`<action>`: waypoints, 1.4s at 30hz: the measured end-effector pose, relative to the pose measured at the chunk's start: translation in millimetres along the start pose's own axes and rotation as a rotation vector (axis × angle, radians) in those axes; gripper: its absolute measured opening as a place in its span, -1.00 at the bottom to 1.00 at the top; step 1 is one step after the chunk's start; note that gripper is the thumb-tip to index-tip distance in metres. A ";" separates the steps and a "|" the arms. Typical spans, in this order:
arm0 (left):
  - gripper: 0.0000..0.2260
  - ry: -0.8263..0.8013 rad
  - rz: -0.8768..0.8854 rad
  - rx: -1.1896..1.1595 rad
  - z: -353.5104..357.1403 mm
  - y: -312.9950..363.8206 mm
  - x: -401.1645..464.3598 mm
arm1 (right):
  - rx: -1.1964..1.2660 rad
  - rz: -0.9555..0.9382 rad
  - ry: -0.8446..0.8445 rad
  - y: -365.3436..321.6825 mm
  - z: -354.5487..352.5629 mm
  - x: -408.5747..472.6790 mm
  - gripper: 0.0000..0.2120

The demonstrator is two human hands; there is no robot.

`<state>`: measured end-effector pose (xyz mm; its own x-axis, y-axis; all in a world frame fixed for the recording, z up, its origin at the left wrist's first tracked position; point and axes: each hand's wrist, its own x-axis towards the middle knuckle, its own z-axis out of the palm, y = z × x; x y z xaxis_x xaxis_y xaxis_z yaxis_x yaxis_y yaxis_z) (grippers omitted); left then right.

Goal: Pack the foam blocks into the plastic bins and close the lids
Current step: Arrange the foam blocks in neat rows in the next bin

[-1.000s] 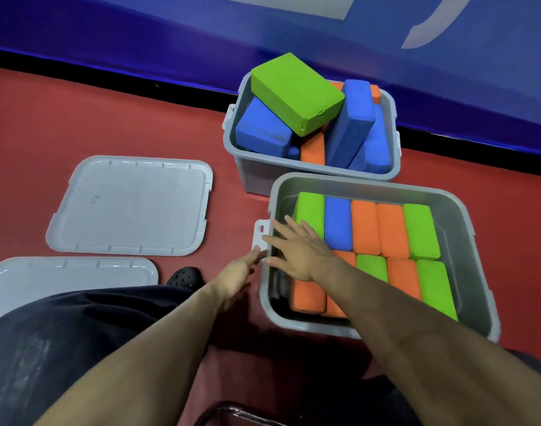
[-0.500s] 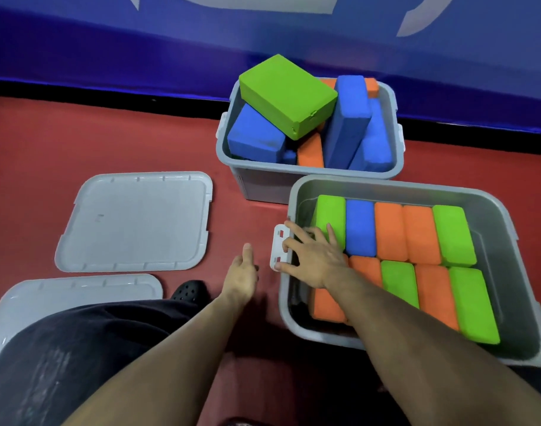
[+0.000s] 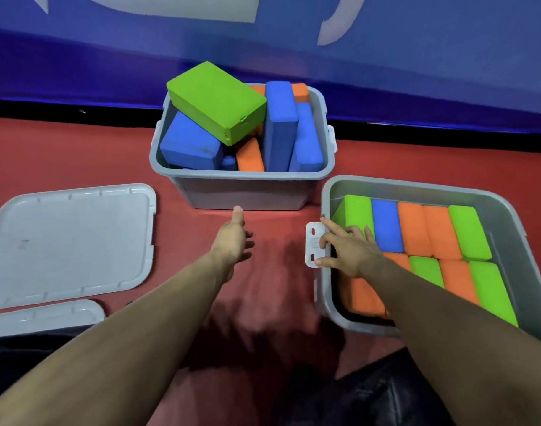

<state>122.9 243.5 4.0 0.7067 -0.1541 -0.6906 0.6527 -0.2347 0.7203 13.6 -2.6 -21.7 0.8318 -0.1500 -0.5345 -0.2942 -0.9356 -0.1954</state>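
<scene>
Two grey plastic bins stand on a red floor before a blue wall. The near bin [image 3: 505, 222], at right, holds foam blocks packed flat in two tidy rows, all below its rim. The far bin [image 3: 241, 192], at centre, holds blocks piled loosely; a green block [image 3: 215, 101] lies tilted on top and rises above the rim, with blue and orange blocks jammed on end beside it.

Two lids lie flat on the floor at left: the upper lid [image 3: 69, 241] in full view, the lower lid [image 3: 41, 315] partly cut off by the frame.

The right hand [image 3: 347, 252] rests on the near bin's left rim, fingers curled over the wall and the white latch tab [image 3: 312, 244]; its grip clasps the rim. The left hand [image 3: 233, 236] hovers over the floor between the bins, grip spread and empty.

Handling, as judged: the foam blocks should be light, soft and faintly grippy, best taken across the narrow faces. The bins look thin-walled and likely flex, so hold them at rim or latch. The lids look broad and floppy; lifting by two opposite edges seems wisest.
</scene>
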 end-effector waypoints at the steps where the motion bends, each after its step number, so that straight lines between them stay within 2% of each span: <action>1: -0.42 -0.006 -0.002 -0.002 5.7 2.5 2.1 | 0.017 0.035 -0.008 12.5 -4.8 -0.8 -0.66; 6: -0.41 -0.025 -0.024 -0.035 23.7 5.4 17.2 | 0.076 0.221 0.012 54.6 -20.2 -4.0 -0.67; 10: -0.43 -0.015 -0.079 -0.177 28.1 8.1 34.8 | 0.150 0.197 0.107 38.4 -14.4 4.0 -0.33; 12: -0.46 -0.006 -0.099 -0.308 28.4 10.6 47.8 | 0.167 0.114 0.152 20.8 -18.3 16.4 -0.28; 18: -0.58 0.037 -0.098 -0.565 22.5 28.2 97.3 | 0.344 0.027 0.220 -28.0 -32.1 46.1 -0.31; 23: -0.46 -0.015 -0.059 -0.684 22.3 51.3 132.8 | 0.424 -0.016 0.218 -56.5 -35.8 66.0 -0.33; 26: -0.46 -0.037 -0.061 -0.742 24.4 57.1 143.7 | 0.407 -0.030 0.252 -66.4 -38.6 76.5 -0.33; 31: -0.63 -0.033 -0.046 -0.779 25.9 60.8 152.7 | 0.391 -0.063 0.275 -74.9 -41.5 81.1 -0.33; 35: -0.52 -0.021 -0.045 -0.799 24.4 62.8 144.1 | 0.395 -0.061 0.264 -77.5 -41.5 74.9 -0.33; 42: -0.51 0.037 -0.091 -0.750 14.5 21.4 92.6 | 0.305 -0.180 0.307 -91.0 -53.1 59.5 -0.34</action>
<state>198.4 210.3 -45.5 0.6415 -0.1301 -0.7560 0.7103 0.4729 0.5213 114.8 56.6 7.9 0.9696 -0.1247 -0.2108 -0.2193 -0.8253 -0.5204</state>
